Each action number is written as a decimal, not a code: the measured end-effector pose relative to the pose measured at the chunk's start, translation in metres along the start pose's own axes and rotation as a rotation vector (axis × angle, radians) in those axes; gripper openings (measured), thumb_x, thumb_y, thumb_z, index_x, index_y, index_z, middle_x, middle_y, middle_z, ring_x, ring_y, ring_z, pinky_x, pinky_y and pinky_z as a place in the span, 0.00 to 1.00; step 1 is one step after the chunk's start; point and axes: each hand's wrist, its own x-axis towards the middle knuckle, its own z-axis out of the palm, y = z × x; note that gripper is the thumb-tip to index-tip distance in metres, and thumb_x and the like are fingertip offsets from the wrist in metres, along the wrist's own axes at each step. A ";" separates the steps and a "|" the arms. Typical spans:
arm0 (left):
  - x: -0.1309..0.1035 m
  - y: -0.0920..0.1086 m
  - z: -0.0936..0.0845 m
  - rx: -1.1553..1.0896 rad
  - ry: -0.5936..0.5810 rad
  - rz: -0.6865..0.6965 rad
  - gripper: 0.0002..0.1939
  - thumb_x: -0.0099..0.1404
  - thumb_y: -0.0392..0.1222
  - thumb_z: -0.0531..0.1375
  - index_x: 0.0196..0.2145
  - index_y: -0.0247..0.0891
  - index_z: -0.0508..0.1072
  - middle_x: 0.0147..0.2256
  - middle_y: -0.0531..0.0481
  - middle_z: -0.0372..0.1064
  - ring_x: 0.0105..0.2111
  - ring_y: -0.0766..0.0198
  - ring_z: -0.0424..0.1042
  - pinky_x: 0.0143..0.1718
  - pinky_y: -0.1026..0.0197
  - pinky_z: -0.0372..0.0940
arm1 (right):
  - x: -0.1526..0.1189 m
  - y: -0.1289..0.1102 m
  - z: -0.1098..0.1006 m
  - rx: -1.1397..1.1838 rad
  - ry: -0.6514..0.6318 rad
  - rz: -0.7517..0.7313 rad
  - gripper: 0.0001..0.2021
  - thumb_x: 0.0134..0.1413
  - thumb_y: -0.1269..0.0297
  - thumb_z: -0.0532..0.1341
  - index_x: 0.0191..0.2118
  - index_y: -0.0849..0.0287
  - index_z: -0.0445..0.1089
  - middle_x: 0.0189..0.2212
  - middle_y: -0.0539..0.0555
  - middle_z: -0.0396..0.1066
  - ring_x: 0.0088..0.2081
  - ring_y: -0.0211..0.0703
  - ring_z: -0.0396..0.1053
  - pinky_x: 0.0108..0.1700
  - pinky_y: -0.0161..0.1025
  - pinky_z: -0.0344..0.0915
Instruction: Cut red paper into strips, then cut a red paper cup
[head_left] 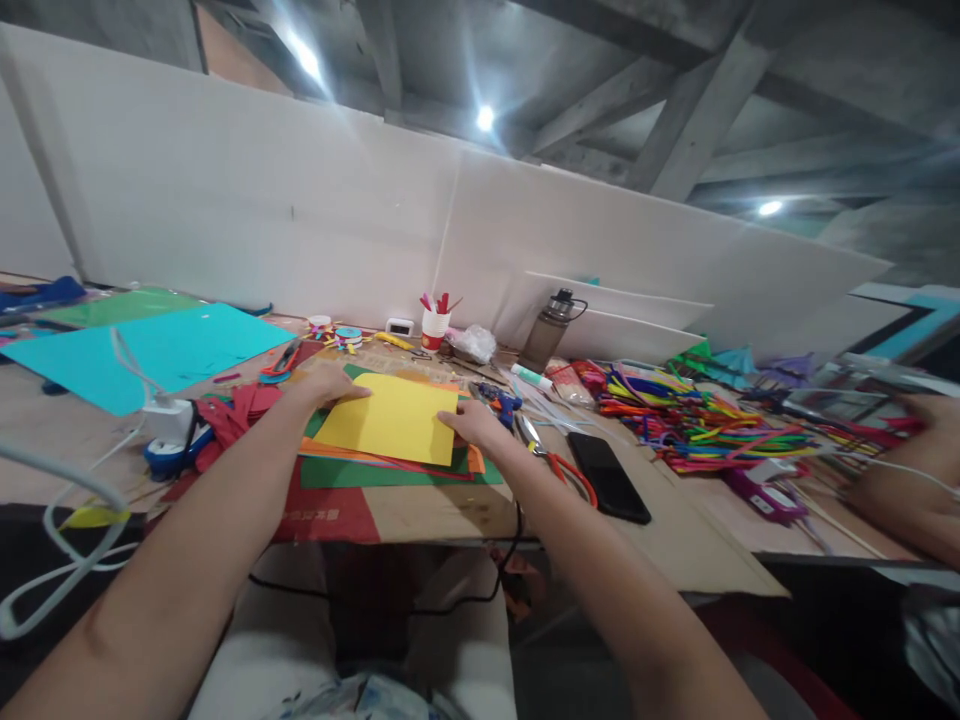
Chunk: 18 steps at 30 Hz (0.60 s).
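Observation:
A yellow sheet of paper or thin foam (390,425) lies tilted between my hands. My left hand (330,384) grips its upper left edge, the thumb on top and the other fingers hidden. At the right edge, my right hand (474,424) pinches the sheet with its thumb over the face. Beneath it is a stack of coloured sheets, with a green sheet (405,474) lowest and orange and red edges showing between. The stack rests on a flattened cardboard piece (435,515).
To the right are red-handled pliers (534,437), a black phone (606,475), a blue glue gun (504,403) and pipe cleaners (697,420). A bottle (546,335) and paper cup (435,328) stand behind. Leftward are a turquoise sheet (172,345) and charger (168,418). Another person's arm (907,480) reaches in at right.

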 end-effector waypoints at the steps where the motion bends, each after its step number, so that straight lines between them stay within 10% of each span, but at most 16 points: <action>1: 0.001 0.002 -0.001 0.153 0.035 -0.006 0.20 0.41 0.44 0.72 0.12 0.39 0.62 0.14 0.46 0.62 0.35 0.46 0.75 0.33 0.59 0.65 | -0.003 -0.001 -0.003 -0.041 0.004 -0.002 0.11 0.46 0.58 0.67 0.26 0.61 0.70 0.21 0.52 0.73 0.20 0.38 0.70 0.23 0.32 0.66; 10: 0.007 -0.003 -0.001 0.609 0.295 0.111 0.21 0.57 0.59 0.57 0.31 0.36 0.73 0.38 0.33 0.74 0.45 0.43 0.72 0.45 0.53 0.64 | -0.017 -0.010 -0.067 -0.314 0.148 -0.197 0.12 0.55 0.59 0.58 0.28 0.61 0.73 0.22 0.51 0.72 0.20 0.35 0.65 0.23 0.31 0.59; 18: -0.003 0.006 0.031 0.628 0.493 0.423 0.21 0.62 0.52 0.54 0.46 0.35 0.71 0.52 0.38 0.68 0.54 0.50 0.64 0.57 0.52 0.56 | 0.040 -0.003 -0.211 -0.351 0.675 -0.424 0.11 0.53 0.62 0.58 0.34 0.61 0.76 0.28 0.54 0.76 0.29 0.41 0.71 0.34 0.36 0.64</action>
